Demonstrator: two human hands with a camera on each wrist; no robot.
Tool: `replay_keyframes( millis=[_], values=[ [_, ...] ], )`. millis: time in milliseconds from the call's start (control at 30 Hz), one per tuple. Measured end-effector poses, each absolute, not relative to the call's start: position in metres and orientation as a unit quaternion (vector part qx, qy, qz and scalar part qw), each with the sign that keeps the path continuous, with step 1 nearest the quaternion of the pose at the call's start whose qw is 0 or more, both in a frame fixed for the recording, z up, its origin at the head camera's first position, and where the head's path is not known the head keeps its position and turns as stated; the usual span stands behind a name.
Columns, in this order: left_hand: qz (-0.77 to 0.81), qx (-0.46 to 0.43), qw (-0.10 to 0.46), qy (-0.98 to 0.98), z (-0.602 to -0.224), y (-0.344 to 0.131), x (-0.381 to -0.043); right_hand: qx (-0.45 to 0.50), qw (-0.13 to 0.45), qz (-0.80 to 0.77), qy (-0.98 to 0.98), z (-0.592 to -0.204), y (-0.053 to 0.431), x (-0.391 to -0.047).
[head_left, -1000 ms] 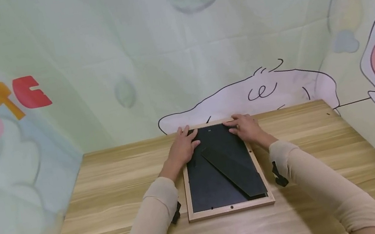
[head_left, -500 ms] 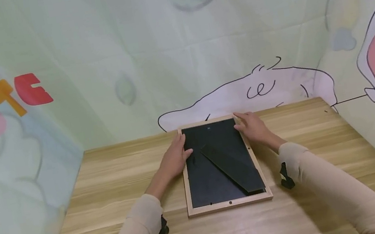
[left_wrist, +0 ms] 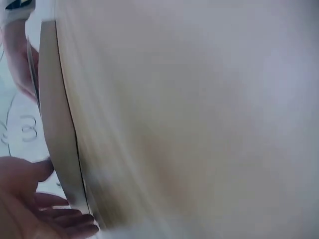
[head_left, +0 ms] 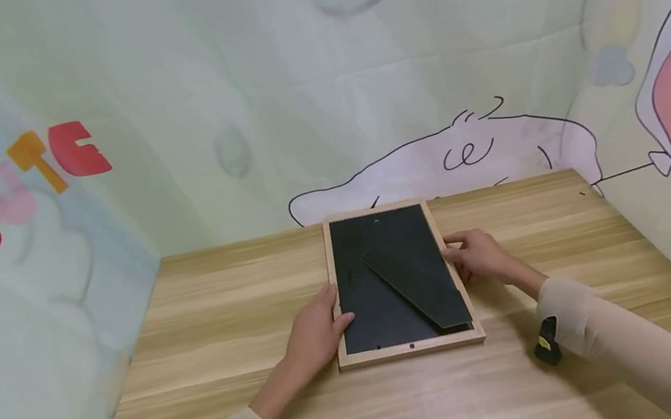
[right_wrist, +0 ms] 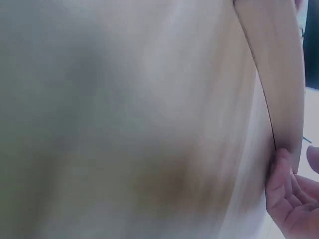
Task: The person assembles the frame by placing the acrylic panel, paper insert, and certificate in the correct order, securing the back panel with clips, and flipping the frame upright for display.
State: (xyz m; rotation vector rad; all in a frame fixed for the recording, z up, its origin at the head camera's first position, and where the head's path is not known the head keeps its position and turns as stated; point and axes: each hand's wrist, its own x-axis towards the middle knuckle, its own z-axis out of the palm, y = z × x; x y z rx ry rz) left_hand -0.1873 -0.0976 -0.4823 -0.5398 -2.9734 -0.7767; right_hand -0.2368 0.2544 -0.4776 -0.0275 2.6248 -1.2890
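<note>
A picture frame (head_left: 412,349) with a light wooden rim lies back side up on the table, its black backing board (head_left: 360,310) showing. The black stand flap (head_left: 420,292) runs slantwise across the board. At the frame's left side my left hand (head_left: 317,332) grips the edge, thumb over the rim and fingers against the outer side. My right hand (head_left: 482,257) holds the right edge higher up, its fingers curled by the lower edge in the right wrist view. The frame's picture side faces down and is hidden.
The wood-grain table (head_left: 221,289) ends at a printed cloth backdrop (head_left: 184,116) behind and at both sides. The frame's far end lies close to the table's back edge. Both sleeves carry black wrist devices.
Both hands have left the frame's far corners and come down along its sides toward me, the left lower than the right. The frame has stayed about where it was.
</note>
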Motion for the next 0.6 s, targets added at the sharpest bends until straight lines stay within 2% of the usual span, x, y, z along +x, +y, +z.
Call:
replay_keyframes(
  millis=[200, 600],
  values=[
    [-0.250, -0.161, 0.052, -0.953, -0.484, -0.092, -0.165, -0.007, 0.136, -0.466, 0.874, -0.479, 0.255, -0.221],
    [-0.217, -0.179, 0.074, -0.957, -0.489, -0.088, -0.158, 0.006, 0.120, -0.461, 0.879, -0.483, 0.255, -0.216]
  ],
)
